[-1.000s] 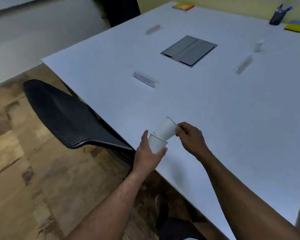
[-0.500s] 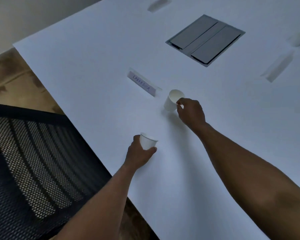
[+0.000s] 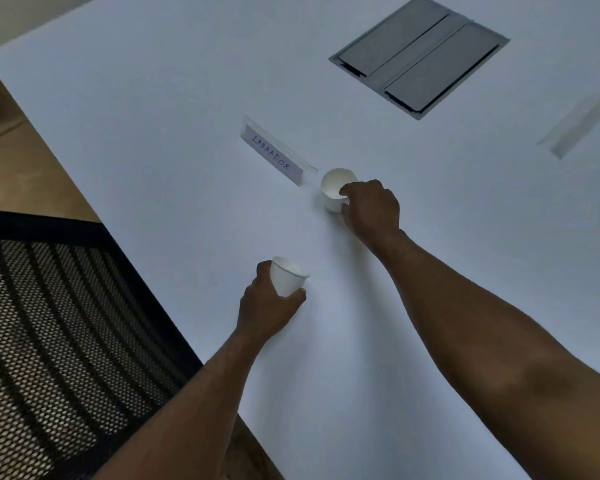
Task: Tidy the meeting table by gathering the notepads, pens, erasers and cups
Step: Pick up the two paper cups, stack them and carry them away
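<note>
Two white paper cups are over the white table (image 3: 153, 140). My left hand (image 3: 267, 310) grips one cup (image 3: 286, 278) from below and holds it tilted slightly, near the table's front edge. Further in, my right hand (image 3: 369, 209) pinches the rim of the second cup (image 3: 335, 188), which stands upright on the table just right of a name card. No notepads, pens or erasers are in view.
A name card reading LABRADOR (image 3: 274, 155) lies left of the far cup. A grey cable hatch (image 3: 420, 55) is set into the table behind. Another blurred name card (image 3: 581, 123) lies at the right. A black mesh chair (image 3: 49, 334) stands at the table's left edge.
The two cups were nested together a second ago; my right hand pulled one off and carried it forward onto the table by the name card. The left hand kept its cup.
</note>
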